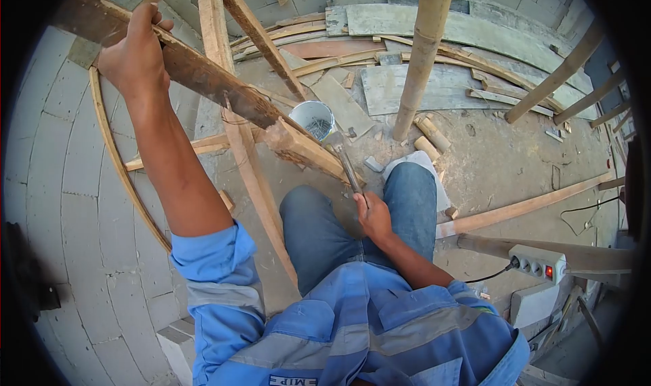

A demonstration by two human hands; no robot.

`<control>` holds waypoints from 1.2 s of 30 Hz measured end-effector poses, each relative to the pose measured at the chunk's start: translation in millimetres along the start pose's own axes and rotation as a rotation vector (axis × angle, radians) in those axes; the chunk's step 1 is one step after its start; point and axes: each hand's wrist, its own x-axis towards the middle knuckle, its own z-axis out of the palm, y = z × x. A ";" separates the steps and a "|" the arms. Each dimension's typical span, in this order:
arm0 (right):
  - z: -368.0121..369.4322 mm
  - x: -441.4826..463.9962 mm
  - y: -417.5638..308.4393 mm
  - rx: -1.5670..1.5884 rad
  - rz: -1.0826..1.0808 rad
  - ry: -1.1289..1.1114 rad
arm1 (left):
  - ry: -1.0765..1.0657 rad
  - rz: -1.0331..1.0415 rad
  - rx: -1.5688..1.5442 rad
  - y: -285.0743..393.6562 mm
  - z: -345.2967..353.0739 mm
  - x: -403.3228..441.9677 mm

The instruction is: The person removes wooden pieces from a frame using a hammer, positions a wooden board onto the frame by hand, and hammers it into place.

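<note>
- Nearest, the blue-jeaned knees [313,216] are bent at either side of the right hand [374,216], which is closed around the handle of a hammer [348,163].
- A slanting strut [248,162] passes just beside one knee and runs up to the board [224,87], crowding the space between the left arm and the legs.
- Off to the right lies a power strip [538,264] (its switch shows red) with a black cord.
- Past the knees, a white bucket [312,119] holding nails sits just beyond the board, near the hammer's head.
- Farther on, a bamboo pole [424,53] stands upright, cut bamboo pieces [432,138] by its foot; loose planks [420,87] spread behind it toward the block wall [512,1].
- The board is long, brown and stained, rough along its edge, and slopes from the upper left to near the hammer; a paler, splintered piece of wood [305,148] lies along its lower end.
- The left hand [139,50] is wrapped over the board's upper part, fingers curled on its edge.
- The board's far upper end fades into the dark rim of the view; the hammer's head is small, its face unclear, and the bucket's lower side is partly covered.
</note>
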 end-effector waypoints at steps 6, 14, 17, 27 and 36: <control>38.0 50.4 59.1 0.010 -0.166 0.143 | 0.015 0.019 -0.025 -26.3 11.0 34.3; 28.1 50.4 55.9 0.041 -0.002 -0.132 | 0.064 0.003 -0.037 -34.0 -5.1 29.6; -17.7 33.2 16.0 0.086 0.061 -0.186 | 0.087 -0.009 -0.044 -17.8 -15.2 11.0; -28.7 -2.0 -1.5 0.220 0.310 -0.116 | 0.012 0.049 -0.124 6.5 -23.0 -20.1; -1.4 -4.7 9.5 -0.044 0.226 -0.024 | -0.002 0.104 -0.033 -8.2 15.7 6.0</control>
